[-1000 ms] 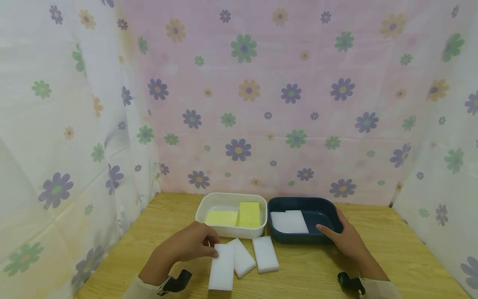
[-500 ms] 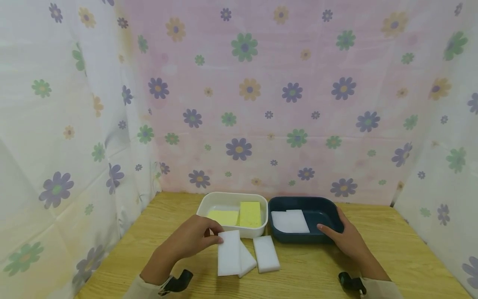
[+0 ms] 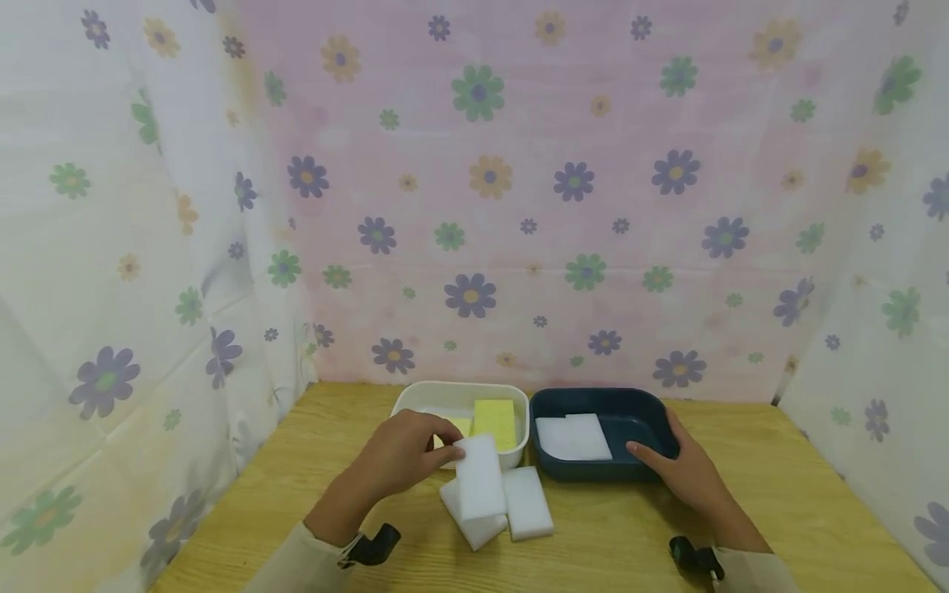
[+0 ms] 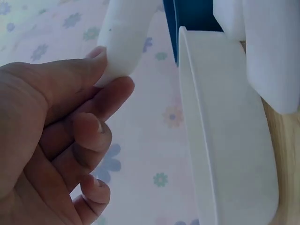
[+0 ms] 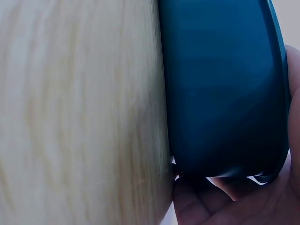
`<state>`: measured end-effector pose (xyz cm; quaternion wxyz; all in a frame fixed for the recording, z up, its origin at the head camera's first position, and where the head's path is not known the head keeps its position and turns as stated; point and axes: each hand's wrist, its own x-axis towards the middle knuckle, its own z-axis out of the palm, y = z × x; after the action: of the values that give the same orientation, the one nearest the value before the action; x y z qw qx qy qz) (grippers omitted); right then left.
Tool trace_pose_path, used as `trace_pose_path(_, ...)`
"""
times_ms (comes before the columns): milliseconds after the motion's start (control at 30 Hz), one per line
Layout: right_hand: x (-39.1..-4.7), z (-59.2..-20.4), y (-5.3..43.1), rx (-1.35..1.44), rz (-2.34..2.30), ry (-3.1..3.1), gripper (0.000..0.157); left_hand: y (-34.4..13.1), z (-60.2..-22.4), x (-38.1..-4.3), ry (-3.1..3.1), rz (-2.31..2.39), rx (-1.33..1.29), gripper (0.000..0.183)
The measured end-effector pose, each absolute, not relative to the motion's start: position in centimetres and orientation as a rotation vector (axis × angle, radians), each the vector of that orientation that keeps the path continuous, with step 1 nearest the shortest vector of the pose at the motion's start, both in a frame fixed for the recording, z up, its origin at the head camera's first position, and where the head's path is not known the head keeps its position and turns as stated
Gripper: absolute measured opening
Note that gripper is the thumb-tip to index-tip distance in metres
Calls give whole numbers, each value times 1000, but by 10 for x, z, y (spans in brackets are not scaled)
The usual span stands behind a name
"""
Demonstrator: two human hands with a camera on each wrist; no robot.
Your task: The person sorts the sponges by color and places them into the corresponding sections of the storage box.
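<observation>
My left hand [image 3: 415, 451] pinches a white sponge [image 3: 480, 478] by its upper corner between thumb and forefinger; the other fingers curl loosely in the left wrist view. The sponge hangs tilted above the table, partly covering a second white sponge [image 3: 474, 531]. A third white sponge [image 3: 529, 504] lies just right of it. At the right, my right hand [image 3: 685, 469] grips the right end of a dark blue tray [image 3: 593, 472], thumb over the rim and fingers round the outside. Inside that tray, at its left, lie white sponges [image 3: 574, 438].
A white tray [image 3: 460, 385] stands against the blue tray's left side, holding yellow sponges [image 3: 494, 422]; my left hand partly hides it. The wooden table [image 3: 608, 543] meets flowered cloth [image 3: 474, 247] at the back and sides.
The left hand, pinching its white sponge, has moved right and up, from left of the second sponge to above it. The right hand keeps its grip on the blue tray.
</observation>
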<state>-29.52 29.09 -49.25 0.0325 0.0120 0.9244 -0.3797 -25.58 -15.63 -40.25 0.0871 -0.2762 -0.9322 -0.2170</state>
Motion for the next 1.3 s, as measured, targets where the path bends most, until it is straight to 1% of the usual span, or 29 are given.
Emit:
trace_pose_path(167,-296,-493,291,46,-1164,2846,117,-136,-399,-269,-2715,-595,-859,12)
trace_pose_path(600,-296,-493,291,24,-1185,2850,115,-87,-398,-307,-2599,-478,-823,16)
trace_pose_path(800,-297,-494,291,39,-1172,2844,115,-67,-402,-321,-2581,-458,-738,15)
trace_pose_path(1300,-299,-497,293,44,-1177,2859,117,-22,-416,-342,-2629,-630,-498,13)
